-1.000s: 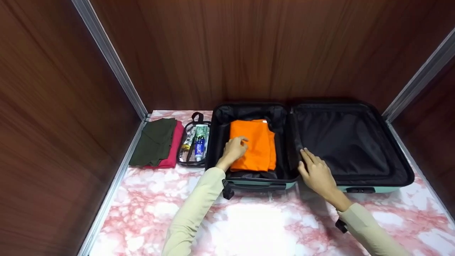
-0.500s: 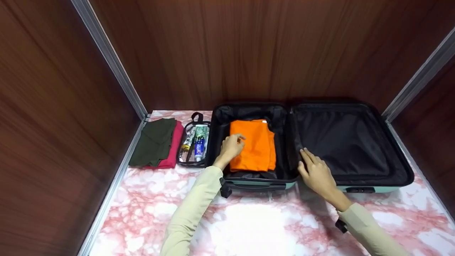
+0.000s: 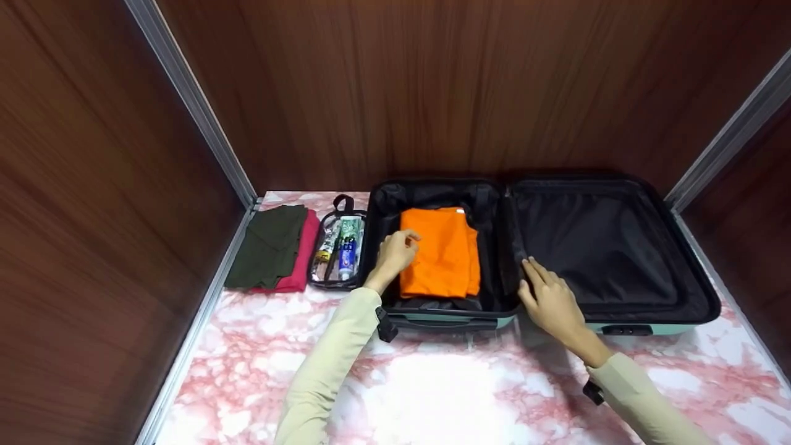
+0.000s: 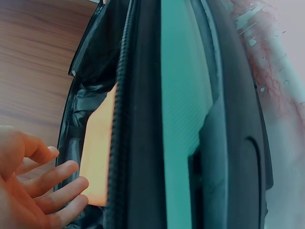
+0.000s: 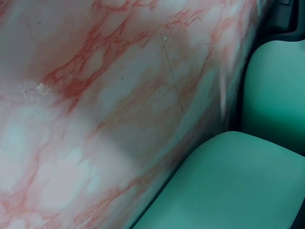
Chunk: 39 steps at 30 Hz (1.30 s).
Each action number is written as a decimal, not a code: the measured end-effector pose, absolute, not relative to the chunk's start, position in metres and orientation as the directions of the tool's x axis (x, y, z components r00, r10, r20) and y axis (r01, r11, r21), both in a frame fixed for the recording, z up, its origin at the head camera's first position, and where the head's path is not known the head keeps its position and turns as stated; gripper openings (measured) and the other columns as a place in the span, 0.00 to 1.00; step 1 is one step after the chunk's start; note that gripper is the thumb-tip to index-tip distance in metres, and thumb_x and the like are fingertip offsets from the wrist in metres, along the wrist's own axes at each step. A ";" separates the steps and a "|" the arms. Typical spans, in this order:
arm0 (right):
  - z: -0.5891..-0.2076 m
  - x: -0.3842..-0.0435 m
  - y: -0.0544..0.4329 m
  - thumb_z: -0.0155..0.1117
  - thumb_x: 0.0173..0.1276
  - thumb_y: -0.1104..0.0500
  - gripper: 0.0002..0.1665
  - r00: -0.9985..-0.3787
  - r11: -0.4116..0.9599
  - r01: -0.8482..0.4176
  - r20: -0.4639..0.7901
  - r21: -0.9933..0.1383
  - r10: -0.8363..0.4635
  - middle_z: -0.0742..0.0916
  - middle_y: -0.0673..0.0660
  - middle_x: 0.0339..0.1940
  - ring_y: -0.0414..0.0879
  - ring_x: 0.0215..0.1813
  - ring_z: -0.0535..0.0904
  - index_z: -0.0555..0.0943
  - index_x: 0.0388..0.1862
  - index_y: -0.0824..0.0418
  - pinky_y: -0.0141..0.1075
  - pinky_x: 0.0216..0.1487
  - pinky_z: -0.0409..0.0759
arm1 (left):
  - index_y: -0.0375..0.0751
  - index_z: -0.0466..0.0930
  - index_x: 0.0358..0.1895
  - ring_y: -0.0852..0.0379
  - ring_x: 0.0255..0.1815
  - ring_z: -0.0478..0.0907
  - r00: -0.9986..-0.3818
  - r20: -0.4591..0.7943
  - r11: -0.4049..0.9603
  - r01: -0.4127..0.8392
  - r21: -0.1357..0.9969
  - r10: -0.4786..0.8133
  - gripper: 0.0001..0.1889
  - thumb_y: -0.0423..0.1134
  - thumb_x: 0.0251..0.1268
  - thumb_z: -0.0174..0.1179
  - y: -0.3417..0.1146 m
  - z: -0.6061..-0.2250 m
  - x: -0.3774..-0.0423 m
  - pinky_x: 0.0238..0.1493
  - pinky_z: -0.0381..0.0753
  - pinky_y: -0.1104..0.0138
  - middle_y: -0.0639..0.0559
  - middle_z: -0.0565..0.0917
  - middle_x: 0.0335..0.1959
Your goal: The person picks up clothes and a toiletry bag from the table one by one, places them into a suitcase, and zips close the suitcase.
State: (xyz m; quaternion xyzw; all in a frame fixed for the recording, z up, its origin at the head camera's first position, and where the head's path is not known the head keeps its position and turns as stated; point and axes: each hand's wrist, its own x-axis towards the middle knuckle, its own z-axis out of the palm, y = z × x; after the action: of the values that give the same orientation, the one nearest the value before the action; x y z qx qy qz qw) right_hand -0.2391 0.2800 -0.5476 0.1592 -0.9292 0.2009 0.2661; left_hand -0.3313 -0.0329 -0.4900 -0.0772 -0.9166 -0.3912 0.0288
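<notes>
An open suitcase point(image 3: 442, 314) with a green shell and black lining lies flat. In its left half is a folded orange garment point(image 3: 440, 253). My left hand point(image 3: 395, 253) is over the garment's left edge, holding nothing. In the left wrist view its fingers point(image 4: 62, 195) are loosely bent and spread beside the orange cloth. My right hand point(image 3: 552, 303) rests its fingers on the inner front corner of the right half, by the hinge side. The right wrist view shows the green shell point(image 5: 238, 186) but no hand.
Left of the suitcase lies a clear toiletry bag point(image 3: 337, 250) with tubes inside. Farther left, a dark green folded garment point(image 3: 269, 247) lies on a red one point(image 3: 305, 247). Brown wood-grain panels point(image 3: 432, 86) stand behind and at both sides of the marbled surface point(image 3: 247, 358).
My left hand has drifted left across the orange garment towards its left edge. The right hand and the suitcase have stayed put.
</notes>
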 end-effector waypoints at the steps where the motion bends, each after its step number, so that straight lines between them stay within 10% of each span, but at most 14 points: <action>1: -0.548 -0.239 0.280 0.57 0.73 0.58 0.26 -0.807 0.869 -0.402 0.559 -0.287 -0.189 0.79 0.68 0.63 0.66 0.53 0.79 0.75 0.66 0.69 0.59 0.50 0.75 | 0.39 0.86 0.48 0.51 0.38 0.83 -0.987 0.114 0.679 0.160 0.716 0.111 0.11 0.31 0.66 0.57 -0.034 -0.490 -0.331 0.45 0.79 0.57 0.49 0.86 0.37; 15: -0.548 -0.239 0.281 0.56 0.72 0.57 0.26 -0.802 0.867 -0.406 0.568 -0.288 -0.187 0.79 0.68 0.63 0.66 0.52 0.79 0.75 0.65 0.69 0.59 0.49 0.75 | 0.37 0.87 0.42 0.43 0.42 0.83 -0.971 0.235 0.643 0.203 0.738 0.037 0.09 0.28 0.63 0.58 -0.061 -0.491 -0.337 0.45 0.78 0.54 0.44 0.87 0.39; 25: -0.549 -0.240 0.280 0.57 0.73 0.57 0.26 -0.801 0.871 -0.405 0.567 -0.278 -0.192 0.79 0.68 0.63 0.66 0.52 0.79 0.75 0.65 0.69 0.59 0.49 0.75 | 0.34 0.84 0.44 0.59 0.19 0.80 -0.978 0.203 0.553 0.143 0.821 -0.048 0.09 0.27 0.62 0.59 -0.082 -0.489 -0.338 0.21 0.76 0.72 0.46 0.85 0.27; 39: -0.549 -0.239 0.280 0.57 0.73 0.58 0.26 -0.801 0.867 -0.408 0.568 -0.286 -0.189 0.79 0.68 0.63 0.66 0.52 0.79 0.75 0.65 0.69 0.59 0.50 0.75 | 0.33 0.84 0.43 0.53 0.25 0.85 -0.946 0.263 0.527 0.128 0.840 -0.190 0.10 0.27 0.62 0.56 -0.110 -0.487 -0.341 0.36 0.78 0.61 0.47 0.86 0.28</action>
State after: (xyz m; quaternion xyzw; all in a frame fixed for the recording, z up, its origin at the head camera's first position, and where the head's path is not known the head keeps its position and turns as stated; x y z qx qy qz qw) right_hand -0.2394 0.2801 -0.5493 0.1608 -0.9273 0.2015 0.2714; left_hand -0.3409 -0.1098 -0.4870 0.0182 -0.8584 -0.4859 0.1638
